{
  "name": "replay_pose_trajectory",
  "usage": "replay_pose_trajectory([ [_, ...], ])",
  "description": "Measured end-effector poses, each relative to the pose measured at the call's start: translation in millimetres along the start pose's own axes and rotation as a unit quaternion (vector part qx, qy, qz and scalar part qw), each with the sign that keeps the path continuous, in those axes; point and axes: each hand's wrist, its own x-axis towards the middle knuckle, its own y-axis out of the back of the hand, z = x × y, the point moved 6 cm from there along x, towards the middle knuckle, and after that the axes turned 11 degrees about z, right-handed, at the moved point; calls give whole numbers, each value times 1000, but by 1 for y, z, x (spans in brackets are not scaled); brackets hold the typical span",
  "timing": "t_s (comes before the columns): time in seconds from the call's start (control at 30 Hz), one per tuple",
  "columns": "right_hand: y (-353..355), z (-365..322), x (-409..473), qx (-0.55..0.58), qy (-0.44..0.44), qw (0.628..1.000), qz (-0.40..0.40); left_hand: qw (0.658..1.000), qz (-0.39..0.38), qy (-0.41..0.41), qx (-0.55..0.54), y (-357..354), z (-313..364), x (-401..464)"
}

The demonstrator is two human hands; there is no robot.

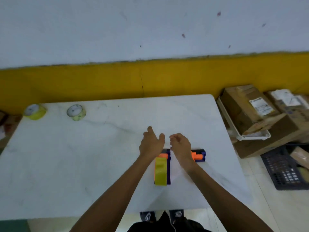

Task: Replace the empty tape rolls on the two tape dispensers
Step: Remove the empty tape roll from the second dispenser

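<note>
Two tape dispensers lie on the white table. The nearer dispenser (163, 169), purple and orange, carries a yellow tape roll (160, 171). The second dispenser (199, 155), dark blue and orange, lies to its right, partly hidden by my right wrist. My left hand (151, 142) hovers above the first dispenser's far end with fingers spread and nothing in it. My right hand (180, 143) is beside it, fingers loosely curled, and I see nothing in them. Two tape rolls stand at the table's far left: a yellow roll (34, 112) and a pale green roll (76, 112).
The table (66, 156) ends against a yellow-and-white wall. Cardboard boxes (250, 111) and a white tray stand on the floor to the right, with a dark plastic crate (284, 168) nearer me. My feet show under the table's front edge.
</note>
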Motion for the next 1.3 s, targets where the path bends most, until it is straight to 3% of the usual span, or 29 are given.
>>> replay_pose_trajectory([
  [0.27,39,-123,21,18,144,989,17,985,87,-130,-78,101,98,38],
  [0.47,76,-139,21,34,168,984,37,979,79,-160,-100,106,126,24],
  [0.77,111,-55,35,10,74,996,50,987,-38,-99,-118,10,112,-17],
  [1.0,122,35,38,-125,-46,990,36,979,-157,3,-131,-87,79,-37],
  [1.3,125,114,42,-134,-82,987,16,970,-179,137,-95,-170,24,-65],
])
